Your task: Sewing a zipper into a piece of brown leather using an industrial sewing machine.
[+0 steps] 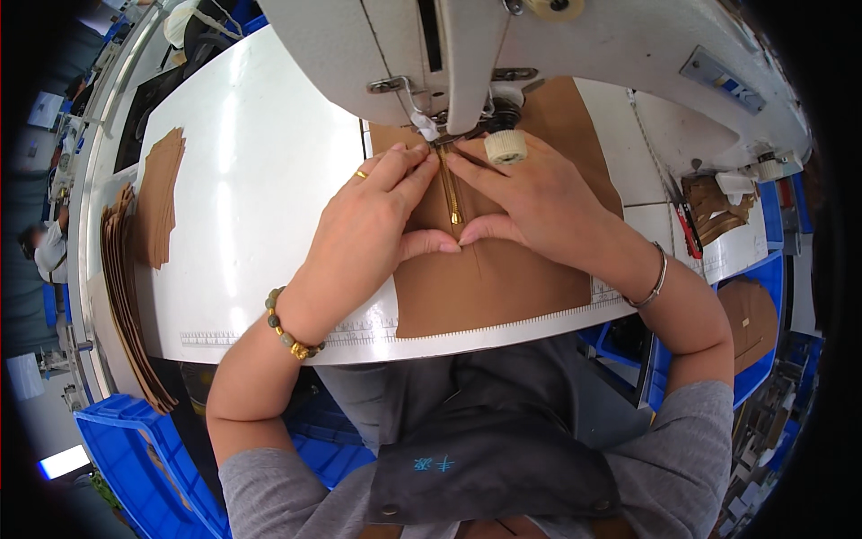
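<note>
A brown fabric panel [503, 283] lies flat under the head of a sewing machine [337, 54]. Down its middle runs a gold zipper [452, 190], with the pull at its near end. My left hand [366, 216] rests on the panel left of the zipper, fingers stretched toward the needle area and thumb pointing inward. On the other side my right hand [549, 199] presses the cloth with spread fingers. Both thumb tips almost meet just below the zipper pull. The needle and presser foot are partly hidden by the fingertips and the machine's parts.
Brown cut pieces [160, 198] lie on the white table's left, beside a hanging stack of brown pieces [121, 278]. Red-handled snips [688, 229] and brown scraps [718, 211] sit at the right. Blue bins [148, 467] stand below the table, and a ruler strip [260, 338] follows its front edge.
</note>
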`<action>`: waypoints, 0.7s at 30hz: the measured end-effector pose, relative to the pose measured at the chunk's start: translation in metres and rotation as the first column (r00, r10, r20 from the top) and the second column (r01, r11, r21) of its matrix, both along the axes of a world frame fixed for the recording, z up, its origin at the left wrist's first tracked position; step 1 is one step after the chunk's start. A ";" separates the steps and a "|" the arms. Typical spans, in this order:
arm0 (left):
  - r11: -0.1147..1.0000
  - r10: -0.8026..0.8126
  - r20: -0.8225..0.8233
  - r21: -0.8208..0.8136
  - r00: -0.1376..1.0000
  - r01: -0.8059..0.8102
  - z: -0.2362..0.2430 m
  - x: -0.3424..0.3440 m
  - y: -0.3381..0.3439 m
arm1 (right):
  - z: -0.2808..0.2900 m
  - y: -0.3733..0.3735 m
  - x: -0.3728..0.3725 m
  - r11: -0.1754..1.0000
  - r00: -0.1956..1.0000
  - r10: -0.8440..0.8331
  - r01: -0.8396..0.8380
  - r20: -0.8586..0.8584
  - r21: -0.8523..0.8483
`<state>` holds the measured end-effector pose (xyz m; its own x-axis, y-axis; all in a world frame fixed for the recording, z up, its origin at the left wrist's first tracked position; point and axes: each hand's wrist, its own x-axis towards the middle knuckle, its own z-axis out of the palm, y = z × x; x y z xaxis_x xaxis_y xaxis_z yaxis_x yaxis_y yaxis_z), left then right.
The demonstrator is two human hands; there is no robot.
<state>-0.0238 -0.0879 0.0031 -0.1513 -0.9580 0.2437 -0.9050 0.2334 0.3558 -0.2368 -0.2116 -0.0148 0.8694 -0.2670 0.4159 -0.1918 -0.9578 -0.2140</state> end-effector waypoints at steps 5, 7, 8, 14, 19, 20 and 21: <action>0.999 0.037 -0.013 -0.018 0.999 -0.037 -0.001 -0.003 0.010 | 0.004 0.007 -0.008 0.989 0.999 0.049 -0.049 0.004 0.136; 0.999 0.035 -0.071 0.019 0.997 -0.034 -0.001 -0.006 0.019 | 0.004 0.013 -0.011 0.990 0.997 0.069 -0.071 0.016 0.120; 0.999 0.037 -0.070 0.019 0.997 -0.036 -0.001 -0.007 0.022 | 0.003 0.015 -0.012 0.989 0.996 0.085 -0.089 0.036 0.119; 0.998 0.058 -0.098 -0.005 0.993 -0.059 -0.006 -0.014 0.028 | 0.002 0.015 -0.014 0.991 0.996 0.088 -0.089 0.013 0.100; 0.999 0.002 0.009 -0.035 1.000 -0.002 -0.005 -0.017 0.027 | 0.003 0.016 -0.014 0.991 0.996 0.089 -0.091 0.021 0.095; 0.999 0.003 0.009 -0.045 1.000 -0.002 -0.004 -0.016 0.027 | 0.003 0.017 -0.014 0.993 0.996 0.087 -0.088 0.013 0.080; 0.998 -0.013 0.035 -0.057 0.999 0.015 -0.004 -0.015 0.026 | 0.002 0.017 -0.014 0.993 0.996 0.089 -0.090 0.019 0.076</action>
